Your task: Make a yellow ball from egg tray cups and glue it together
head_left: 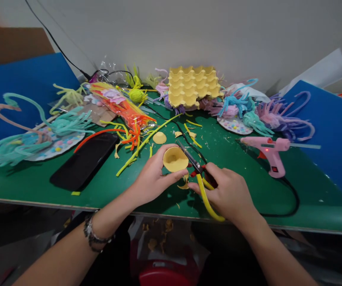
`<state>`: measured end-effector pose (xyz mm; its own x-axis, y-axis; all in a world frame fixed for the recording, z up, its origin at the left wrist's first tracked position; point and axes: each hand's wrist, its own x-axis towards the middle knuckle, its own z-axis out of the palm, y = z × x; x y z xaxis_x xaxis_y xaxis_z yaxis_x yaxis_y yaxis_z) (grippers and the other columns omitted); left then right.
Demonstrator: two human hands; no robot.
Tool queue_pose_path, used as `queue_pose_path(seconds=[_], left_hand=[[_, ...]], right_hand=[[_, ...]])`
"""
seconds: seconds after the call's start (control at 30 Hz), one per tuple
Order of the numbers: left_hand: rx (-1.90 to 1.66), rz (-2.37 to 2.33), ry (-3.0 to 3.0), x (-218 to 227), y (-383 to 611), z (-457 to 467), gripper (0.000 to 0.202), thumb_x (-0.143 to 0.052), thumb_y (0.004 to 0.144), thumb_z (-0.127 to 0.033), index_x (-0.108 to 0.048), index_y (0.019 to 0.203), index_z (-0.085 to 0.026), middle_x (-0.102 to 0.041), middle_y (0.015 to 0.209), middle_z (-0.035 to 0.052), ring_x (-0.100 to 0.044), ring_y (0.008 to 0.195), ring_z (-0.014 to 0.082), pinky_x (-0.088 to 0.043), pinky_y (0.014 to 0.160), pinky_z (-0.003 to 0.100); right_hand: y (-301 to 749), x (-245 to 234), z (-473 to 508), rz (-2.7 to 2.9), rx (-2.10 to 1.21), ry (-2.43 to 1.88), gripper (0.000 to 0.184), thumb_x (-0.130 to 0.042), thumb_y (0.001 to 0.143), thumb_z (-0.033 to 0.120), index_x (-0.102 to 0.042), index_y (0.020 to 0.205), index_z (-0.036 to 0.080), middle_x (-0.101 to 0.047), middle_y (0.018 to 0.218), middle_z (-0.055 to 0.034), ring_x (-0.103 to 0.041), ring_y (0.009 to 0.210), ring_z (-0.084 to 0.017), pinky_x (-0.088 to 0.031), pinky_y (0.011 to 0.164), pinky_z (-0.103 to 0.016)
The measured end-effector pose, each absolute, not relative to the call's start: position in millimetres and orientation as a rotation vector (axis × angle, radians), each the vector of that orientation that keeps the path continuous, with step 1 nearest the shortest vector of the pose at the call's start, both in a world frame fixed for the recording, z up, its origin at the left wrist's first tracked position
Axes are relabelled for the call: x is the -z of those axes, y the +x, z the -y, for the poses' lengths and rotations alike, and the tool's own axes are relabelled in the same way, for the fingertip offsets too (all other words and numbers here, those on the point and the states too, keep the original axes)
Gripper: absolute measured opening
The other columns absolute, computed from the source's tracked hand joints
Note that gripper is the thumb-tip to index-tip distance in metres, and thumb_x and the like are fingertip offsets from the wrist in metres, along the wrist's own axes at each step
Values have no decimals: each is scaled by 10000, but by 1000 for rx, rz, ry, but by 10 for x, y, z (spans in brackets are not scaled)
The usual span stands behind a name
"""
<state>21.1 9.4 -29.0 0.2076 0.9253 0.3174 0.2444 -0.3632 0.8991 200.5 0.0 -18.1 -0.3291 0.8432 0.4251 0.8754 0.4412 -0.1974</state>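
In the head view, the left hand point(151, 180) grasps a yellow cup point(175, 159) between thumb and fingers, above the near middle of the table, its hollow facing the camera. The right hand point(230, 190) grips yellow-handled scissors point(199, 167), their blades just beside the cup's right rim. On a red object point(165, 275) below the table's near edge is a pale label point(159, 264), too small to read. The pink glue gun point(273, 150) on the right shows a lit red light and a red switch whose marks cannot be made out. The tabletop point(313, 192) is glossy green, strewn with yellow scraps point(193, 135). A black phone point(84, 163) lies left, a yellow egg tray point(193, 85) far in the middle. Blue panels point(24, 73) flank both sides before a grey wall point(248, 31).
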Motion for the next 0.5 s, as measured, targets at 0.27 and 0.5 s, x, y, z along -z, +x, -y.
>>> queue_pose_path(seconds=[0.27,0.5], left_hand=[[-1259,-1184,1574,245,240,-77,370,-675,654,-298,-393,878,-212,-540,808,-2,-549,726,150,-438,643,283],[-1299,-1017,1540,246,235,-63,408,-662,665,-257,-324,892,-232,-479,761,-41,-489,614,88,-417,554,221]], right_hand=[[1976,152,-1,2181,-176,-1460,483,-422,697,692,-453,739,212,-423,481,58,-370,396,-105,-250,426,-211],[1950,182,9,2351,-15,-1468,466,-403,721,671,-451,740,207,-557,578,-17,-524,503,-179,-289,477,-247]])
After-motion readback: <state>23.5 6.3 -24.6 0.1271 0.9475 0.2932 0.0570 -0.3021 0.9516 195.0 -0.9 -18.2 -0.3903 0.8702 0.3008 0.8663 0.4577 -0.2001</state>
